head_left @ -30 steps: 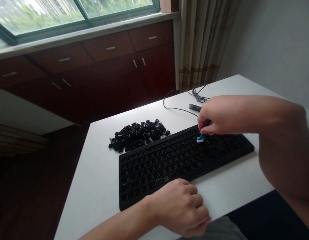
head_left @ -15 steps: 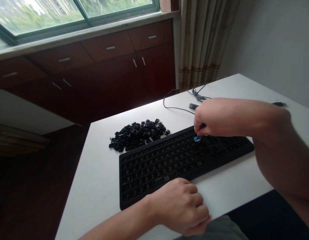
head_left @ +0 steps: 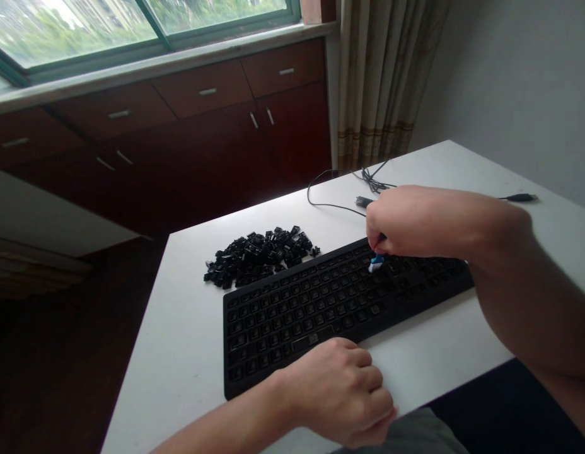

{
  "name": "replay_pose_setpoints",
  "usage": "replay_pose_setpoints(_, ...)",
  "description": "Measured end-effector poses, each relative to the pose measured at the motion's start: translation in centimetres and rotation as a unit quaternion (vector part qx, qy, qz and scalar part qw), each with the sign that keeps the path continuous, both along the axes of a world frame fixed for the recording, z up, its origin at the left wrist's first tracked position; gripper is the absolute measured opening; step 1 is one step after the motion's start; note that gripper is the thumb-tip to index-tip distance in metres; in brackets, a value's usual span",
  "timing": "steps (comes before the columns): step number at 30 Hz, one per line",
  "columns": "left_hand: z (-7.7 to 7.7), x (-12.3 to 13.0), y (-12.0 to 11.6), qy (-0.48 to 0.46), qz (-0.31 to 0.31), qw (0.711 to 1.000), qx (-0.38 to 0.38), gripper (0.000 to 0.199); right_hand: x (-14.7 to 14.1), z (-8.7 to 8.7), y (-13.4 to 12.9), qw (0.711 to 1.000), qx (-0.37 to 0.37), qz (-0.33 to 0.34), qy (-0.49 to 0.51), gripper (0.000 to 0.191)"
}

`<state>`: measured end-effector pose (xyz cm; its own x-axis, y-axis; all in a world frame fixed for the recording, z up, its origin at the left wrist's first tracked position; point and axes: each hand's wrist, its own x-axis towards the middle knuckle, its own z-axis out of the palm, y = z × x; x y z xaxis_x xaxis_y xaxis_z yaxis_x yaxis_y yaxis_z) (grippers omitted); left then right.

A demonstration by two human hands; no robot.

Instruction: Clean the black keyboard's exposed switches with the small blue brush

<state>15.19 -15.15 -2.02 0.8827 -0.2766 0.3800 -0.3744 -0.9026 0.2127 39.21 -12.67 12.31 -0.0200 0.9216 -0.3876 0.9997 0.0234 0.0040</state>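
A black keyboard [head_left: 268, 384] with its keycaps off lies slantwise on the white table, its rows of bare key sockets showing. Over its right half, my right hand [head_left: 399, 217] is closed on a small brush [head_left: 376, 261] with a blue head and white bristles. The bristles are down at the sockets; my fingers hide most of the handle. My left hand [head_left: 342, 394] is curled into a loose fist at the table's near edge, beside the keyboard's front side. Its fingertips are tucked out of sight. Behind the keyboard sits a heap of loose black keycaps [head_left: 259, 255].
A thin black cable [head_left: 375, 183] lies bunched at the table's back edge, and a dark plug [head_left: 519, 197] rests at the right. Beyond the white table [head_left: 164, 353] stand brown cabinets [head_left: 202, 151] under a window, with a curtain [head_left: 375, 94] beside them.
The brush has shifted slightly and more of its white bristles show. My right hand stays over the same part of the keyboard. My left hand keeps its place.
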Motion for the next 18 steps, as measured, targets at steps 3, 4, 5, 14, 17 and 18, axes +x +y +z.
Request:
replay_pose_setpoints(3,-0.01,-0.01,0.0,0.004,0.001,1.0,0.006,0.033,-0.04,0.13,-0.05,1.0,-0.009,0.007,0.009,0.015)
replay_pose_setpoints(4,-0.04,-0.03,0.0,0.005,0.001,1.0,0.008,0.033,0.01,0.22,-0.06,1.0,-0.016,0.008,0.016,0.015)
replay_pose_setpoints(5,-0.07,-0.05,-0.01,0.007,0.0,1.0,0.01,0.033,0.07,0.31,-0.06,0.999,-0.022,0.007,0.022,0.016)
replay_pose_setpoints(14,-0.18,-0.17,-0.07,0.014,0.001,1.0,0.018,0.033,0.13,0.76,0.07,0.998,-0.043,0.023,0.043,0.017)
replay_pose_setpoints(17,-0.2,-0.15,-0.04,0.028,-0.006,0.999,0.033,0.033,0.14,0.8,0.11,0.997,-0.047,0.032,0.052,0.018)
replay_pose_setpoints(18,-0.21,-0.14,-0.03,0.029,-0.007,0.999,0.034,0.033,0.18,0.81,0.12,0.997,-0.05,0.033,0.056,0.018)
